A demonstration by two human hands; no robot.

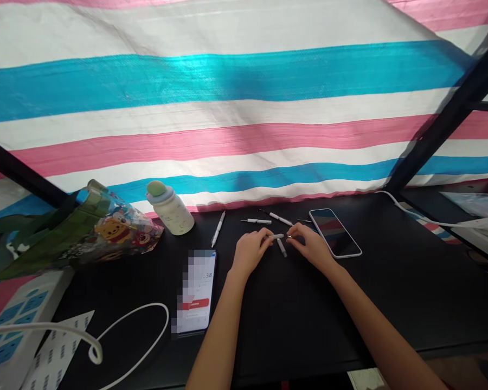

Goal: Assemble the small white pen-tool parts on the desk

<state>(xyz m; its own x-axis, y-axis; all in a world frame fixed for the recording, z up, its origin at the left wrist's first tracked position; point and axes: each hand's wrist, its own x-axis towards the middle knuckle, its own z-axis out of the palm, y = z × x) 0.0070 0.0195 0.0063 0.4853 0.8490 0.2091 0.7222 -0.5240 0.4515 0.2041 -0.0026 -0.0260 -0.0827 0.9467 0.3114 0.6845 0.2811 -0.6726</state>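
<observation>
Landmark: the bottle [178, 214], pale with a green cap, upright on the black counter [293, 319].

Left hand [251, 250]: right of the bottle and nearer the wearer. Grip grasping a grey-white pen barrel [275, 236] between thumb and fingers; the barrel points away from the bottle.

Right hand [309, 245]: farther right of the bottle than the left hand. Thumb and fingertip pinched on a small shiny piece [289, 236], facing the barrel's end with a narrow gap between. Piece too small to identify.

Loose parts: short grey-white pen piece [282, 248] lying between the hands, right of the bottle. White pen [218, 229] just right of the bottle, lying aslant. Two slim white pen parts, [257, 221] and [281, 218], farther right of the bottle, each with a thin tip pointing back toward it.

Surroundings: dark-screened phone [335, 233] well right of the bottle; lit phone [197, 292] nearer the wearer than the bottle, slightly right. Printed bag [117, 225] immediately left of the bottle. Striped sheet [228, 81] hangs behind the bottle.
</observation>
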